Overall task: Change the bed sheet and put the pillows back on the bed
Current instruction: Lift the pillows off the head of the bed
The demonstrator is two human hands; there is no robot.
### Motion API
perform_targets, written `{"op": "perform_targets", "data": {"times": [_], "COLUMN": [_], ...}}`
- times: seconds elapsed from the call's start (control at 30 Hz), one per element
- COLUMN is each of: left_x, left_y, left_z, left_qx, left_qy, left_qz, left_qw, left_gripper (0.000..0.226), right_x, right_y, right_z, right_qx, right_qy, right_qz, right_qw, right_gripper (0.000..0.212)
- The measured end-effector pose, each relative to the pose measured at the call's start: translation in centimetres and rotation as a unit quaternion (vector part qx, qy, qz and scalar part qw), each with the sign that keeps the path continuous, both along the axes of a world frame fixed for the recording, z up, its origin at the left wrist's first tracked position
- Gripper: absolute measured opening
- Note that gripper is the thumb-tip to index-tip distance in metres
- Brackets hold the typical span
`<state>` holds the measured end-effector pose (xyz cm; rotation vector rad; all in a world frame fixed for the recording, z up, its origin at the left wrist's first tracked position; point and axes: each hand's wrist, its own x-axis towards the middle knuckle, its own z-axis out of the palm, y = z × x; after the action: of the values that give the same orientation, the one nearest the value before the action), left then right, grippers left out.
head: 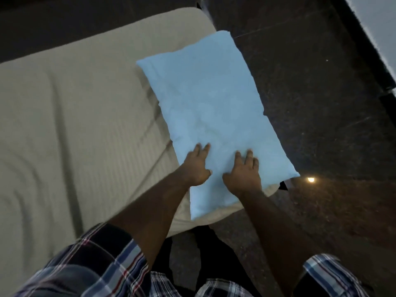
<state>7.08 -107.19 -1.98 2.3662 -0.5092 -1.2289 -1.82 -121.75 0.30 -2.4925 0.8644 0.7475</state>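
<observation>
A light blue pillow [211, 116] lies flat at the right-hand end of the bed, its long side running along the mattress edge. The bed is covered by a beige striped sheet [70, 125] with a few creases. My left hand [198, 166] rests palm down on the near part of the pillow, fingers straight. My right hand [244, 172] presses flat beside it, a little closer to the pillow's outer edge. Neither hand grips the fabric.
Dark speckled floor [321, 103] surrounds the bed on the right and in front. A small bright light reflection [310, 179] shows on the floor near the pillow's corner. A pale wall or furniture edge [377, 24] runs along the top right.
</observation>
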Motion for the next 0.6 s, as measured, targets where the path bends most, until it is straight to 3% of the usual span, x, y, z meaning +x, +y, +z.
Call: {"op": "perform_targets", "data": {"times": [0.23, 0.6], "left_x": [-1.6, -7.2], "left_y": [3.3, 22.4], "left_z": [4.5, 9.1], "left_qx": [0.048, 0.103], "left_qy": [-0.177, -0.200], "left_qz": [0.089, 0.269], "left_qw": [0.979, 0.937], "left_gripper": [0.087, 0.079], "right_x": [2.1, 3.1], "right_y": [3.9, 22.7], "right_z": [3.6, 8.5], "right_qx": [-0.041, 0.008], "right_qy": [-0.070, -0.122], "right_qz": [0.153, 0.337], "right_qw": [0.985, 0.933], "right_gripper": [0.089, 0.083]}}
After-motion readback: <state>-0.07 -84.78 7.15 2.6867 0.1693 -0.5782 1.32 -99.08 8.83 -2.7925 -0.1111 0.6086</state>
